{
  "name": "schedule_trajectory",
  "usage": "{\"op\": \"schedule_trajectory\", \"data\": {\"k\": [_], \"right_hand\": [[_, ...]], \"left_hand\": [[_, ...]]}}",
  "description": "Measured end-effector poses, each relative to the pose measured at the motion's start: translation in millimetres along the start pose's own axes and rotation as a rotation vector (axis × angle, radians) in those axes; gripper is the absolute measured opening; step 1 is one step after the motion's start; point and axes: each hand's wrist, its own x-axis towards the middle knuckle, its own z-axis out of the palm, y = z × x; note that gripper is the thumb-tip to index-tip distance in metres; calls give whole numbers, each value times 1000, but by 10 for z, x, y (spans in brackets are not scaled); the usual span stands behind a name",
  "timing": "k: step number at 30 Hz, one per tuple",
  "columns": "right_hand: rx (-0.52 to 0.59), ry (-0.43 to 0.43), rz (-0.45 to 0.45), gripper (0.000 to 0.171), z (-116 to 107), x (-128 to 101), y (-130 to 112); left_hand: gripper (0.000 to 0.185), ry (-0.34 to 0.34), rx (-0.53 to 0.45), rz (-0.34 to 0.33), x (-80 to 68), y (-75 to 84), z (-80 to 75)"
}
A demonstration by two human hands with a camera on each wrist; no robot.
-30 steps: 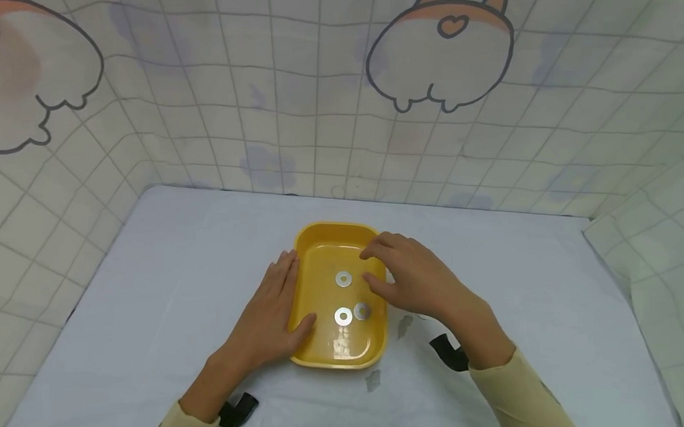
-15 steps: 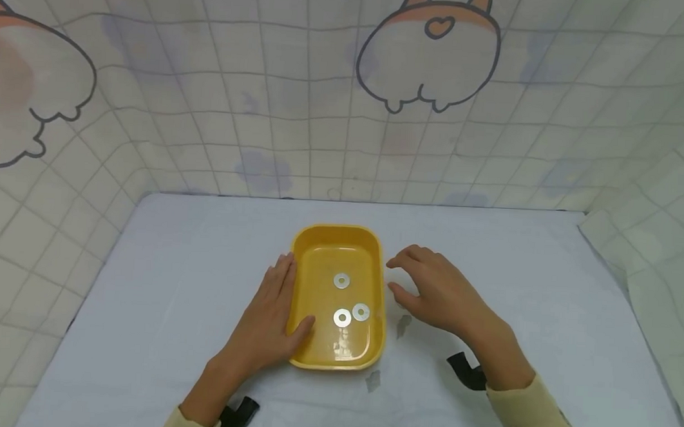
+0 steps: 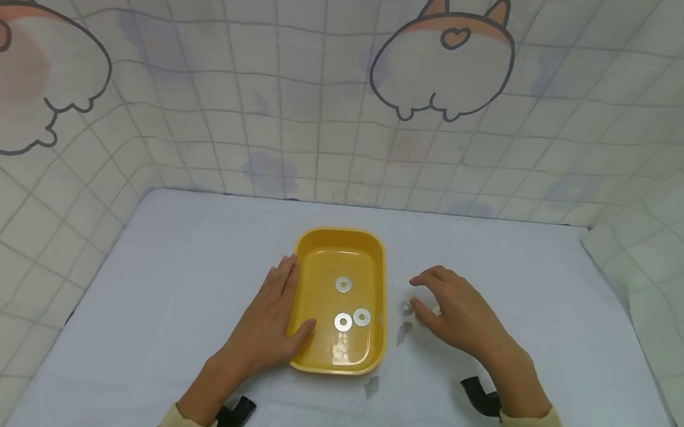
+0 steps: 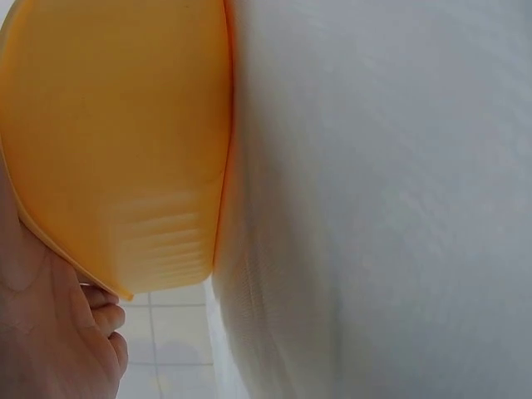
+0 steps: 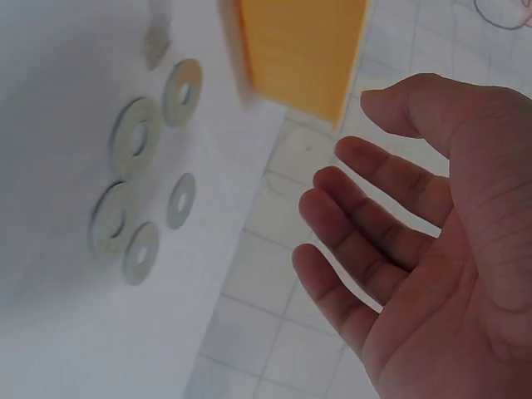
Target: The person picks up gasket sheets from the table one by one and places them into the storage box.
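Resting flat against the left rim of the yellow rectangular plastic tray (image 3: 311, 360), the left hand (image 3: 269, 329) lay with fingers straight. Right of that tray, the right hand (image 3: 458, 316) hovered relaxed, holding nothing, over loose flat metal washers (image 5: 137, 137) on the white tablecloth (image 3: 169, 295), just beside the tray's right edge. Three more washers (image 3: 343, 321) lay inside the tray.

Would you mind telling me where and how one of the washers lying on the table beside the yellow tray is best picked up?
Probably by its outer edge, from above. The washers on the table are thin flat rings lying flush on the white cover, so nothing stands up to grip. The right hand hovers open over them; a fingertip and thumb pinching across the rim, or sliding one washer clear of its neighbours first, looks easiest.
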Motion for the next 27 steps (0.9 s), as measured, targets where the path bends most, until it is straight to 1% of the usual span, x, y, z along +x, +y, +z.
{"op": "schedule_trajectory", "data": {"k": [3,7,13,19,23,27], "right_hand": [[12,14,12,32,10,-53,58],[52,6,39,31,36,-108,135],[128,5,64,29,129,-218,282],[125,22,70,28,203,-247,388],[107,30,90,27,245,-271,468],[97,36,91,27,305,-310,553]], "left_hand": [[98,10,6,15,15,-7,3],[98,20,12,18,21,-19,8],[99,9,-1,15,6,-15,11],[100,5,5,8,5,-20,19],[100,0,-7,7,-1,-12,14],[100,0,-12,8,-5,-5,2]]}}
